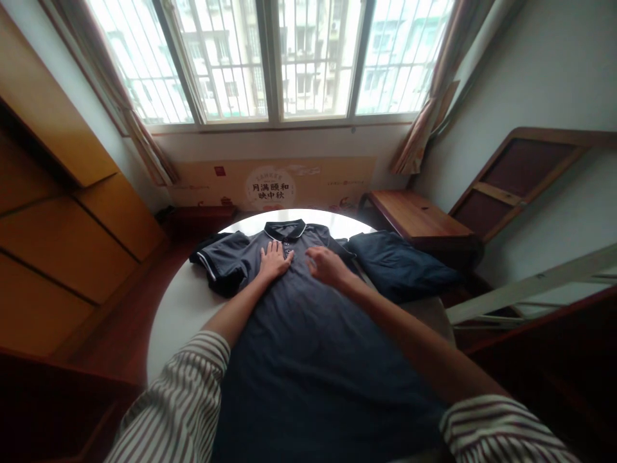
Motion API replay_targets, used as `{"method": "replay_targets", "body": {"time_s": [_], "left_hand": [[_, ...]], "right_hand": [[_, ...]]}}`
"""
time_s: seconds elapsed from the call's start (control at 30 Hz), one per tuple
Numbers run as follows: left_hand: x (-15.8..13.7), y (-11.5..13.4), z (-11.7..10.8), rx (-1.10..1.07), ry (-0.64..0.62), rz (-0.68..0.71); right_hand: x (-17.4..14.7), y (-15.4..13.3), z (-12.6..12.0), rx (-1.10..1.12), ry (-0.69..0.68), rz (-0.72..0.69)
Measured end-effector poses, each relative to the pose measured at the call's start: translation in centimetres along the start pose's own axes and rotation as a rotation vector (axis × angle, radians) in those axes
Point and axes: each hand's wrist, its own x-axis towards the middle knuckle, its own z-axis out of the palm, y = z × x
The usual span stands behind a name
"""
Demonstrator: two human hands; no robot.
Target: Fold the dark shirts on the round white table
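Observation:
A dark grey polo shirt (308,334) lies face up and spread out, its black, white-edged collar (285,229) at the far side of a round white table (176,315). My left hand (276,260) rests flat on the chest beside the buttons, fingers spread and holding nothing. To the right of the placket is my right hand (328,265), over the upper chest with its fingers curled in. Whether cloth is pinched in them is hidden. The left sleeve in view (224,257) lies bunched near the table's edge.
A folded dark navy garment (400,263) lies at the table's right side. Beyond it stands a wooden stool or low table (419,215), with a framed wooden panel (520,180) leaning behind. Wooden cabinets (62,244) line the left. A barred window (274,58) is ahead.

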Motion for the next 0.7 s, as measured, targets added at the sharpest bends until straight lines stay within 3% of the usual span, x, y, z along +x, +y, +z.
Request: {"method": "replay_targets", "body": {"time_s": [0.13, 0.23, 0.53, 0.7], "left_hand": [[-0.1, 0.1, 0.0, -0.005, 0.012, -0.007], [-0.2, 0.2, 0.0, -0.012, 0.023, -0.008], [-0.1, 0.0, 0.3, -0.037, 0.048, -0.011], [0.0, -0.1, 0.5, -0.043, 0.060, -0.015]], "right_hand": [[3.6, 7.7, -3.1, -0.078, -0.059, 0.198], [4.7, 10.7, -3.4, -0.065, -0.102, 0.216], [6.9, 10.5, -4.9, 0.080, 0.035, 0.272], [7.1, 11.2, -7.3, 0.083, -0.185, 0.389]]}}
